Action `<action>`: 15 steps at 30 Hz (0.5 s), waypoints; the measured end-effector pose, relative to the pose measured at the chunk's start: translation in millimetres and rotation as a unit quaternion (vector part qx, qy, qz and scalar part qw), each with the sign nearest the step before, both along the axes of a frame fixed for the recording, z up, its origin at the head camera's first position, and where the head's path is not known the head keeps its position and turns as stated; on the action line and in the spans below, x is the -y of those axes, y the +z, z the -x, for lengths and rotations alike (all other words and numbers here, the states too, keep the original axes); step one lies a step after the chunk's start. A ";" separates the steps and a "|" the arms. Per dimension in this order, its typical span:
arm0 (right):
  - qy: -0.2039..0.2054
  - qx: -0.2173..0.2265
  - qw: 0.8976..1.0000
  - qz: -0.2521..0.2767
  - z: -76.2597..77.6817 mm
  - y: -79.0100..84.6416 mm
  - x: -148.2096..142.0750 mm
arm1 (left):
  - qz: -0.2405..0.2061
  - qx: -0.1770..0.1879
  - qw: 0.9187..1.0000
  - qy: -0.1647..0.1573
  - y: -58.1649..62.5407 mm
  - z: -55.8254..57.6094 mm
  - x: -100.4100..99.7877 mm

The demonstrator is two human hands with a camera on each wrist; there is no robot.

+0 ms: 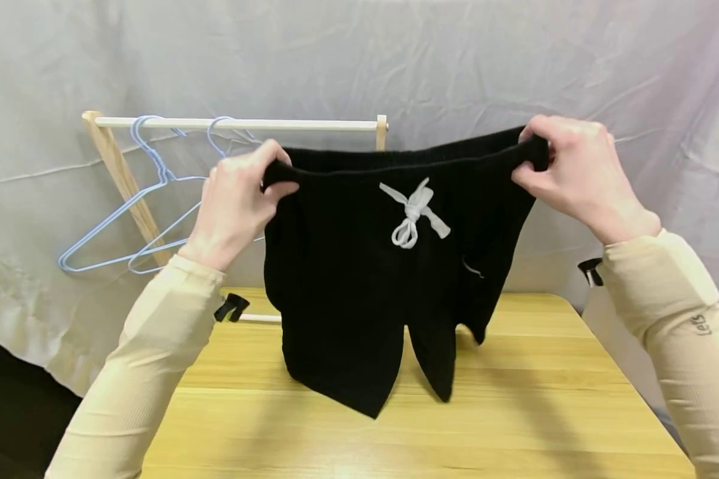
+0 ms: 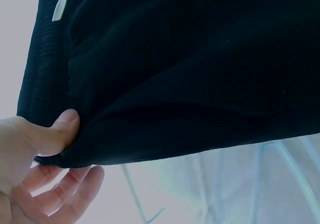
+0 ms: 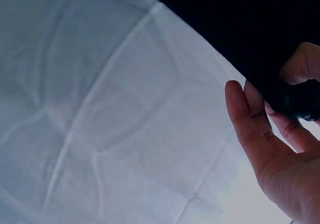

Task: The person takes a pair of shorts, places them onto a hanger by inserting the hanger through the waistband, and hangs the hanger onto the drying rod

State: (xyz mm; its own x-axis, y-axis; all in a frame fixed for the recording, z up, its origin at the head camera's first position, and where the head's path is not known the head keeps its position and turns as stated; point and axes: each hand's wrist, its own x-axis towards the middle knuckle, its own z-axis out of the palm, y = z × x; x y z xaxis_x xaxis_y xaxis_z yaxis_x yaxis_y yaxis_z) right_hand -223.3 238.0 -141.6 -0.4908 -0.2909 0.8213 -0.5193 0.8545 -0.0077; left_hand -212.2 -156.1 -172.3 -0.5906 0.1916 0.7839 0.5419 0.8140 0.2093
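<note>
A pair of black shorts with a white drawstring bow hangs in the air above the table, its waistband stretched between both hands. My left hand pinches the waistband at its left end, thumb in front. At the other end, slightly higher, my right hand grips the waistband between thumb and fingers. The left wrist view shows the thumb pressed on the black cloth with fingers behind it. In the right wrist view a corner of the shorts sits between thumb and fingers.
Behind the shorts stands a clothes rack with a white rail and wooden posts. Light blue hangers hang from it at the left. A wooden table lies below, and a grey cloth backdrop covers the rear.
</note>
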 end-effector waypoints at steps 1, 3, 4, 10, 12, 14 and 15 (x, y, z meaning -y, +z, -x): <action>0.003 -0.008 1.000 0.010 -1.6 2.4 1.1 | -0.008 -0.005 1.000 0.006 5.4 -0.7 -0.2; 0.017 -0.025 0.999 0.034 -5.6 4.4 2.9 | -0.027 -0.023 0.999 0.016 13.1 -2.7 -0.9; 0.025 -0.031 0.998 0.044 -7.9 3.6 3.4 | -0.034 -0.033 0.999 0.018 14.7 -3.4 -1.0; 0.050 0.033 0.998 -0.005 -17.2 -28.3 -6.4 | 0.012 -0.011 1.000 0.000 -12.7 -1.7 2.7; 0.051 0.070 0.996 -0.031 -18.2 -41.4 -11.9 | 0.041 0.030 0.999 -0.009 -28.4 0.6 5.5; 0.053 0.091 0.993 -0.046 -17.3 -53.0 -15.6 | 0.059 0.065 0.996 -0.016 -41.4 2.1 8.6; 0.057 0.102 0.992 -0.049 -16.3 -58.6 -16.8 | 0.065 0.079 0.995 -0.017 -46.9 3.0 10.1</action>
